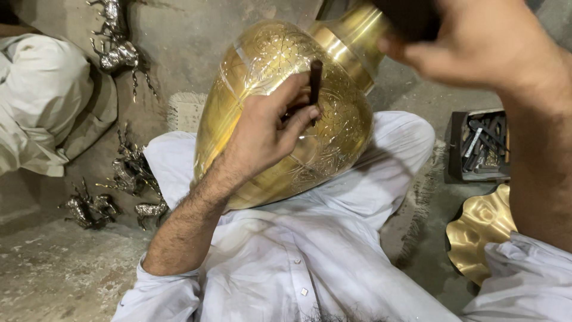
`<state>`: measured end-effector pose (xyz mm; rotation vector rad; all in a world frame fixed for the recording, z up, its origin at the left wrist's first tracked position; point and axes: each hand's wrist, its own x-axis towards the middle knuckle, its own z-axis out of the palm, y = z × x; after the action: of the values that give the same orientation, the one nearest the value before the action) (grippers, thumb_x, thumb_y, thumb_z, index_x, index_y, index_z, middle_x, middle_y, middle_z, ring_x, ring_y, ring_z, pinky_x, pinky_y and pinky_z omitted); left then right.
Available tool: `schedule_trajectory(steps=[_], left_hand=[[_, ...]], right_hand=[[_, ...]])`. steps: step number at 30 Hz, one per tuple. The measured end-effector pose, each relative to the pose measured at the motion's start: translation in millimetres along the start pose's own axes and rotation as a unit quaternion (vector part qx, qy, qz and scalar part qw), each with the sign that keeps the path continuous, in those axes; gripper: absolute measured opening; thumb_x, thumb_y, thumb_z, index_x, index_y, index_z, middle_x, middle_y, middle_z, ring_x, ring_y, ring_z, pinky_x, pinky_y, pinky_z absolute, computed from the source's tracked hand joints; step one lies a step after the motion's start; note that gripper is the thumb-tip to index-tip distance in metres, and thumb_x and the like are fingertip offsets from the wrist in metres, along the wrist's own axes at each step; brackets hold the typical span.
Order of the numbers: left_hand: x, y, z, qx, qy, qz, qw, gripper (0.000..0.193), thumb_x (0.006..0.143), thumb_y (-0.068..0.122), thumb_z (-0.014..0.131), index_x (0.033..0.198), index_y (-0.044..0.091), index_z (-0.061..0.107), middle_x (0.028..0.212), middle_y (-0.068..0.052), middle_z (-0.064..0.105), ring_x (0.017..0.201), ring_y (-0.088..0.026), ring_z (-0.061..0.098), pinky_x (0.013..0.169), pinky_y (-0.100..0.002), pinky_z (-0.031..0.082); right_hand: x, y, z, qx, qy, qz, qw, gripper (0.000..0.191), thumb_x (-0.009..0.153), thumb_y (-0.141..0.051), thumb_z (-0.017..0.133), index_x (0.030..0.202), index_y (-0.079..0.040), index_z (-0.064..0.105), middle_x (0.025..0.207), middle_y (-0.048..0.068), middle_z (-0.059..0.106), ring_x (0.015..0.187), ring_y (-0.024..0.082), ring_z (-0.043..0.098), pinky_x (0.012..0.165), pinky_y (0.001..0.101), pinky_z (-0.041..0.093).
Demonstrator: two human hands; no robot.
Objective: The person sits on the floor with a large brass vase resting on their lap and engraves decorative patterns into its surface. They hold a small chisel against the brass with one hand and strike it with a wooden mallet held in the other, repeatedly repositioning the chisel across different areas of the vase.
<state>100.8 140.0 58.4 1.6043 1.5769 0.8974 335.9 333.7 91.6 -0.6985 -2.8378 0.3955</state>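
Left grip is clamped on a dark chisel, the fingers curled around its shank and the heel of the hand pressed against the side of a large brass vase; the chisel's lower end is hidden behind the fingers, so its contact with the metal cannot be made out. Right grip, raised at the upper right and blurred, is closed around a dark object whose shape cannot be told, held above the vase's neck. Nearest the camera are the white shirt and both white sleeves, with the left forearm reaching up from the lower left. That vase lies tilted across the person's lap, its rounded belly resting on the white-clothed thigh and its neck pointing up and to the right; fine engraved scrollwork covers the belly. At the right, beside the right sleeve, a brass dish with a wavy edge lies on the floor. Above it sits a dark tray of small metal tools. On the left, several small silver-coloured animal figures stand on the grey floor near the knee, and 1 more cluster sits farther up by the wall. Another person's white garment fills the far upper left corner.
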Motion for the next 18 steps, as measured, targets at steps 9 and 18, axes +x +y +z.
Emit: schedule_trajectory(steps=[9, 18], left_hand=[[3.8, -3.9, -1.7, 0.051, -0.014, 0.068, 0.996, 0.038, 0.104, 0.012, 0.072, 0.136, 0.003, 0.054, 0.112, -0.016, 0.077, 0.101, -0.025, 0.08, 0.088, -0.034, 0.067], [20.4, -4.5, -9.8, 0.043, -0.104, 0.058, 0.992, 0.034, 0.102, 0.016, 0.073, 0.132, 0.006, 0.06, 0.104, -0.012, 0.079, 0.099, -0.024, 0.08, 0.087, -0.038, 0.065]], right_hand=[[-18.6, 9.2, 8.8, 0.045, 0.062, -0.028, 0.997, 0.04, 0.09, -0.011, 0.084, 0.126, -0.001, 0.07, 0.101, 0.015, 0.073, 0.085, 0.027, 0.07, 0.072, 0.0399, 0.057], [-46.9, 0.8, 21.0, 0.111, 0.102, 0.032, 0.988, 0.035, 0.085, -0.003, 0.086, 0.113, 0.002, 0.067, 0.091, 0.014, 0.069, 0.081, 0.023, 0.071, 0.072, 0.0362, 0.055]])
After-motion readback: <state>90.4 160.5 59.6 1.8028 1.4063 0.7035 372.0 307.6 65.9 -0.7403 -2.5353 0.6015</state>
